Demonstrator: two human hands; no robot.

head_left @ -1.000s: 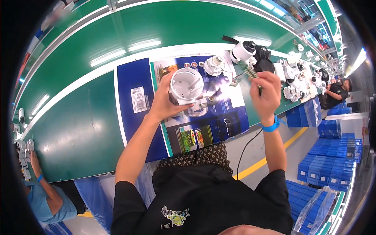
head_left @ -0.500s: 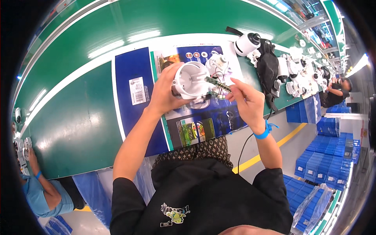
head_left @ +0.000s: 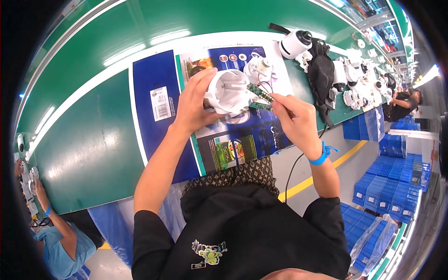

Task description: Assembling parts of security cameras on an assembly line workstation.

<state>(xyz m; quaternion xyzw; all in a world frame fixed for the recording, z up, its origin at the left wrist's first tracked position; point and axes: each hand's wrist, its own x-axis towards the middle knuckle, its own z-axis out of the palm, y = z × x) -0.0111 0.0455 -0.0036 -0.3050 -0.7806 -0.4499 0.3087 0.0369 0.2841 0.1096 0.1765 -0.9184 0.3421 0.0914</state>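
My left hand (head_left: 193, 100) is wrapped round a white, hollow plastic housing (head_left: 227, 91), its open mouth tilted up toward me. In the fingertips of my right hand (head_left: 296, 119) is a green circuit board (head_left: 260, 93), its far end by the housing's right rim. Just below it another green board (head_left: 260, 106) shows, close to my right fingers. Thin wires run from the boards toward a white part with a round head (head_left: 259, 68), which lies on the printed cardboard behind. Whether the boards touch the housing I cannot tell.
Flattened blue printed cardboard (head_left: 161, 135) covers the green bench (head_left: 93, 158) under my hands. At right lie a white camera-like unit (head_left: 296, 44), a black bag (head_left: 320, 74) and many white parts (head_left: 357, 86). Blue boxes (head_left: 387, 186) are stacked beyond. Other people work at far left and far right.
The circuit board in my right hand has turned so its face shows more, and the second board is now visible under it. My left hand still grips the housing, slightly turned.
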